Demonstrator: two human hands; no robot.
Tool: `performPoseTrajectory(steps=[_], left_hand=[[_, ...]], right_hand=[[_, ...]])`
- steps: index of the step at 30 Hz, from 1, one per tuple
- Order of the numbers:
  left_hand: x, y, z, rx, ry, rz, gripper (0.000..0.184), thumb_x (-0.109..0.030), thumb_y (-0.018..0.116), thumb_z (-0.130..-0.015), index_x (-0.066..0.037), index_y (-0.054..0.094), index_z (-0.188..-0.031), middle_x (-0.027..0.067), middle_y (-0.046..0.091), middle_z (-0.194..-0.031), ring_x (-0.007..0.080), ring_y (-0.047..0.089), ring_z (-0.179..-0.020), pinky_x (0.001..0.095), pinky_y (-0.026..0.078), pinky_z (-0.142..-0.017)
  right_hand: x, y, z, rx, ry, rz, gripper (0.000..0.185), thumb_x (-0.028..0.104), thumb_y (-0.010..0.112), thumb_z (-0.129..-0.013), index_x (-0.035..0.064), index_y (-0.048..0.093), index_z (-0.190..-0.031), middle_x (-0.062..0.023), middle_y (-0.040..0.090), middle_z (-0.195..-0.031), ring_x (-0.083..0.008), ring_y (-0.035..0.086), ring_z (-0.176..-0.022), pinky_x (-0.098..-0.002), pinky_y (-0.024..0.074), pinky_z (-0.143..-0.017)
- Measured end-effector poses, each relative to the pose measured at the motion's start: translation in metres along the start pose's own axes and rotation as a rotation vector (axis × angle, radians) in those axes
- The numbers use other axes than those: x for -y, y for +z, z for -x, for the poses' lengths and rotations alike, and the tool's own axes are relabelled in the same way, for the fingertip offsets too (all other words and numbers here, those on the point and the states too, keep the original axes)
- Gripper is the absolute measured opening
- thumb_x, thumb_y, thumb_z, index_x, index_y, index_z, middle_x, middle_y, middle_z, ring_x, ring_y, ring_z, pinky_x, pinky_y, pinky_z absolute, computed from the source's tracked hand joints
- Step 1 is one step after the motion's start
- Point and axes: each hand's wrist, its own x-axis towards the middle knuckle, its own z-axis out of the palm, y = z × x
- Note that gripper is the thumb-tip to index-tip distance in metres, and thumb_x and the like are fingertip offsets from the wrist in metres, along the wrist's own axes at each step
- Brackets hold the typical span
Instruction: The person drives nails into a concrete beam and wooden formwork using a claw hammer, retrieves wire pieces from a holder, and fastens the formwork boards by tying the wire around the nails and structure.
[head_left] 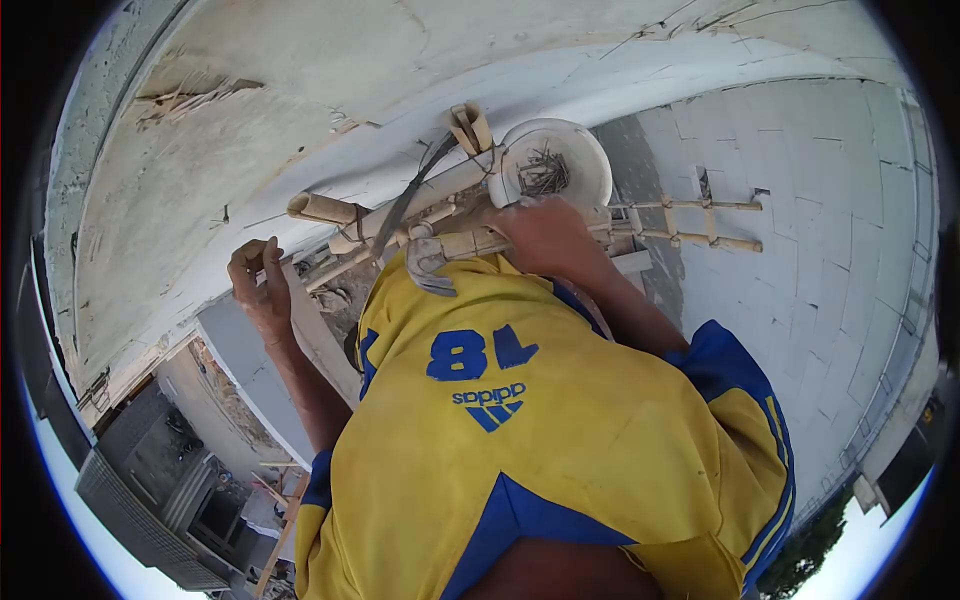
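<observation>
My right hand [548, 232] is wrapped round the wooden handle of a claw hammer [428, 266]. The hammer lies crosswise in front of my yellow shirt, its metal head to the left. My left hand [262, 287] is raised at the left near the pale concrete surface, fingers bent and thumb against the fingertips. Whatever it may pinch is too small to make out. Just beyond my right hand stands a white bucket [599, 158] with many nails [543, 172] inside. A dark strap [412, 196] runs across bamboo poles [428, 200] between my hands.
A bamboo ladder [690, 240] extends to the right, in front of a grey block wall [800, 200]. The pale concrete surface [300, 90] curves across the top. At lower left, a drop opens towards roofs [140, 510] and timber far below.
</observation>
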Motion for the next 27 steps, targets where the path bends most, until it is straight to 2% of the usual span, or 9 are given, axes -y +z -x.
performPoseTrajectory(steps=[3, 4, 7, 14, 17, 20, 21, 24, 27], left_hand=[[-0.013, 0.033, 0.025, 0.489, -0.016, -0.039, 0.016, -0.007, 0.070, -0.086, 0.000, 0.059, -0.095, 0.0119, 0.064, -0.093, 0.0213, 0.066, -0.070, 0.0316, 0.052, -0.061], [-0.015, 0.049, 0.027, 0.574, -0.023, 0.008, 0.020, -0.011, 0.071, -0.084, -0.001, 0.061, -0.098, 0.0134, 0.064, -0.094, 0.0268, 0.067, -0.070, 0.0346, 0.051, -0.061], [-0.001, 0.095, 0.029, 0.703, -0.050, -0.134, 0.025, -0.021, 0.069, -0.086, -0.004, 0.066, -0.102, 0.0173, 0.064, -0.100, 0.0330, 0.067, -0.082, 0.0427, 0.051, -0.069], [0.024, 0.153, 0.014, 0.805, -0.065, -0.141, 0.040, -0.037, 0.071, -0.082, -0.006, 0.067, -0.108, 0.0182, 0.063, -0.115, 0.0349, 0.061, -0.106, 0.0445, 0.049, -0.088], [0.030, 0.150, 0.023, 0.813, -0.019, -0.235, 0.034, -0.031, 0.072, -0.082, -0.003, 0.067, -0.102, 0.0172, 0.067, -0.098, 0.0315, 0.065, -0.087, 0.0426, 0.050, -0.077], [0.060, 0.149, 0.041, 0.743, -0.044, -0.186, 0.034, -0.029, 0.072, -0.081, -0.004, 0.066, -0.102, 0.0171, 0.066, -0.097, 0.0331, 0.066, -0.088, 0.0432, 0.051, -0.078], [0.064, 0.142, 0.047, 0.740, -0.126, -0.202, 0.032, -0.027, 0.070, -0.082, -0.008, 0.065, -0.106, 0.0227, 0.066, -0.096, 0.0416, 0.064, -0.095, 0.0486, 0.051, -0.080], [0.063, 0.116, 0.062, 0.638, -0.167, -0.234, 0.025, -0.021, 0.069, -0.082, -0.003, 0.062, -0.098, 0.0191, 0.065, -0.095, 0.0376, 0.064, -0.088, 0.0459, 0.050, -0.076], [0.080, 0.111, 0.079, 0.642, -0.216, -0.320, 0.023, -0.020, 0.069, -0.081, -0.004, 0.061, -0.095, 0.0190, 0.063, -0.099, 0.0395, 0.063, -0.091, 0.0476, 0.050, -0.075]], right_hand=[[-0.069, 0.058, 0.036, -0.104, 0.360, -0.069, 0.034, 0.025, 0.064, -0.079, 0.0062, 0.060, -0.107, -0.0186, 0.067, -0.099, -0.0371, 0.066, -0.090, -0.0494, 0.0504, -0.077], [-0.088, 0.071, 0.036, -0.052, 0.590, -0.086, 0.034, 0.025, 0.061, -0.080, 0.0049, 0.060, -0.108, -0.0196, 0.067, -0.099, -0.0375, 0.066, -0.091, -0.0501, 0.0503, -0.078], [-0.136, 0.117, -0.005, -0.154, 0.771, -0.222, 0.029, 0.012, 0.051, -0.082, -0.0006, 0.062, -0.106, -0.0220, 0.067, -0.105, -0.0382, 0.064, -0.102, -0.0493, 0.0504, -0.086], [-0.196, 0.199, -0.119, -0.178, 0.739, -0.420, 0.035, 0.013, 0.050, -0.081, -0.0032, 0.060, -0.110, -0.0278, 0.063, -0.114, -0.0406, 0.059, -0.111, -0.0479, 0.0483, -0.093], [-0.191, 0.217, -0.127, -0.256, 0.823, -0.424, 0.040, 0.013, 0.052, -0.080, -0.0053, 0.055, -0.115, -0.0296, 0.060, -0.118, -0.0419, 0.056, -0.116, -0.0477, 0.0452, -0.098], [-0.181, 0.215, -0.119, -0.300, 0.786, -0.537, 0.045, 0.013, 0.053, -0.078, -0.0064, 0.051, -0.119, -0.0319, 0.058, -0.120, -0.0446, 0.053, -0.118, -0.0477, 0.0425, -0.101], [-0.178, 0.210, -0.114, -0.266, 0.752, -0.498, 0.044, 0.012, 0.053, -0.078, -0.0061, 0.052, -0.118, -0.0328, 0.057, -0.120, -0.0464, 0.052, -0.118, -0.0478, 0.0424, -0.101], [-0.170, 0.203, -0.109, -0.212, 0.700, -0.402, 0.043, 0.011, 0.055, -0.078, -0.0041, 0.053, -0.118, -0.0317, 0.060, -0.113, -0.0464, 0.054, -0.114, -0.0480, 0.0434, -0.099], [-0.118, 0.141, -0.097, -0.225, 0.517, 0.124, 0.032, 0.012, 0.052, -0.087, 0.0010, 0.056, -0.117, -0.0217, 0.059, -0.113, -0.0350, 0.061, -0.104, -0.0463, 0.0494, -0.089]])
